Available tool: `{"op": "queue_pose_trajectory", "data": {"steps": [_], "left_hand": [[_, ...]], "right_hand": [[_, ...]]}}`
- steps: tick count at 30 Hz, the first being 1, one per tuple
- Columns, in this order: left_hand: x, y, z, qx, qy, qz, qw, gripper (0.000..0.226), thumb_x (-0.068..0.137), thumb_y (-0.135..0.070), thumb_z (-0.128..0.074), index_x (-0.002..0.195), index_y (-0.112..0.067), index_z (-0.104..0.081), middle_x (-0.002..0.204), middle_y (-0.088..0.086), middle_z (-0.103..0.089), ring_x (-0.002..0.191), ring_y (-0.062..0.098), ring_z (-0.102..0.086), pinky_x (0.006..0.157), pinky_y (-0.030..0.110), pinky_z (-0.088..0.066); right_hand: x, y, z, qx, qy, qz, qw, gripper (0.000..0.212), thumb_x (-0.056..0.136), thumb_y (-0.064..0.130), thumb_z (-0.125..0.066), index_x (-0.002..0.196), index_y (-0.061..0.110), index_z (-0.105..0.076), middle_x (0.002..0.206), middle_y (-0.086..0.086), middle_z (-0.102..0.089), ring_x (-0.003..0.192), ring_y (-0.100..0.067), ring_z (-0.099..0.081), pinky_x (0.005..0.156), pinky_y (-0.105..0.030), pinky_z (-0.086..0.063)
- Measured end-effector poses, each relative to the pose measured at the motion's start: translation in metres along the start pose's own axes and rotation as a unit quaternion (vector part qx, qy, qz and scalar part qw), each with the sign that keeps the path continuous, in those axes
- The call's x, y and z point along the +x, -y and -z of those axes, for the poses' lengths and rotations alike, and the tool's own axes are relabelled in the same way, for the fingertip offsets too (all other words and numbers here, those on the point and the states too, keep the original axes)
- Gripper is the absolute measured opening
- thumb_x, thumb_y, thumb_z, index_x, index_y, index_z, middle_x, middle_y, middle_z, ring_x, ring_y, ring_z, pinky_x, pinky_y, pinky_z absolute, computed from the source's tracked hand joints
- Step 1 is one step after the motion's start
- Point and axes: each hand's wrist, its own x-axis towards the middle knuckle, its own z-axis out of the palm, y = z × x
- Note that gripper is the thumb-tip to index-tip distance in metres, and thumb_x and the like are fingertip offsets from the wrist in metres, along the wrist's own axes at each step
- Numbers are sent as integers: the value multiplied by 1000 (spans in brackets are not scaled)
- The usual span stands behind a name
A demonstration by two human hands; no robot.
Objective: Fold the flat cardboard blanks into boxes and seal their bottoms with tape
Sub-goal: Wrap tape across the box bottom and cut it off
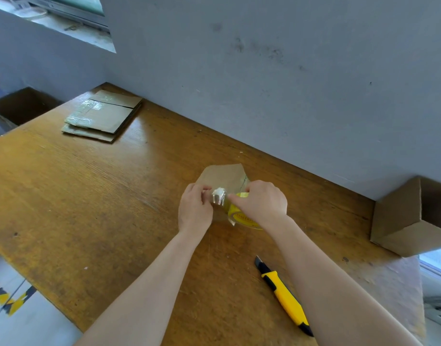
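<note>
A small folded cardboard box [222, 177] stands on the wooden table [89, 196], partly hidden behind my hands. My right hand [261, 202] grips a yellow-cored roll of clear tape [241, 217] just in front of the box. My left hand [194, 208] pinches the crumpled free end of the tape [219, 196], which stretches a short way from the roll. A stack of flat cardboard blanks [102, 116], some with shiny tape on them, lies at the table's far left.
A yellow and black utility knife [284, 295] lies near my right forearm. A folded box [409, 218] lies on its side at the table's right end against the grey wall. An open carton [19, 106] sits beyond the table's left corner.
</note>
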Motion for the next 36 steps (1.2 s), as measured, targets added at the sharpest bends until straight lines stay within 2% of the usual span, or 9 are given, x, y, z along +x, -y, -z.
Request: {"op": "queue_pose_trajectory", "data": {"steps": [4,7,9,15,21,24,28,32,36], "left_hand": [[-3,-3,-8,-34,141,-30,989,43,107,-31,-33,147,-19,-43,153,-3,-39,144,15,-29,116,34,-27],[4,5,-7,12,181,-39,983,44,107,-24,-28,150,-20,-37,160,-4,-26,150,10,-11,121,35,-5],[8,10,-3,72,213,-54,973,54,100,-18,-38,154,-20,-29,163,-6,-17,150,8,-5,122,35,0],[10,22,-3,205,178,-97,957,94,81,-58,-65,156,-28,-16,164,-8,-7,151,11,-2,121,41,-4],[15,19,-4,226,139,-45,963,81,75,-65,-67,143,-39,-31,158,1,-25,143,34,-27,114,52,-24],[11,16,-3,174,136,-10,975,76,74,-61,-68,138,-39,-33,150,0,-34,128,27,-46,105,49,-32],[-1,21,2,63,150,32,986,84,72,-63,-69,144,-46,-29,146,-4,-37,127,20,-47,107,51,-38],[-22,36,9,-105,184,95,973,90,64,-62,-75,143,-46,-36,140,-10,-48,125,13,-49,103,44,-46],[-52,54,15,-205,192,144,949,63,84,-33,-76,136,-42,-42,119,-21,-55,105,-5,-52,80,16,-44]], "right_hand": [[0,-1,-4,1,8,6,1000,47,88,63,-53,84,18,-66,71,6,-59,59,-8,-51,46,-22,-36],[0,-3,-5,26,9,0,1000,46,88,64,-53,83,20,-65,71,7,-58,59,-8,-51,46,-21,-35],[0,-4,-4,36,10,-2,999,46,88,64,-52,78,20,-60,68,7,-54,58,-7,-49,46,-22,-32],[0,0,-2,54,3,0,999,46,89,63,-50,72,20,-57,66,7,-53,58,-8,-49,46,-22,-30],[2,-2,5,61,-1,10,998,48,89,64,-50,80,19,-61,73,5,-60,63,-10,-54,48,-23,-35],[2,2,10,61,4,20,998,48,89,65,-50,75,20,-58,70,6,-57,60,-8,-50,47,-22,-31],[2,9,26,30,-9,72,997,45,90,64,-49,80,22,-59,70,10,-53,66,-10,-53,48,-23,-32],[-4,15,43,90,33,152,984,35,89,59,-55,75,28,-57,72,13,-51,71,-9,-52,54,-25,-34],[-15,29,32,75,87,222,968,37,88,61,-57,79,25,-60,73,11,-54,70,-10,-52,56,-27,-35]]}}
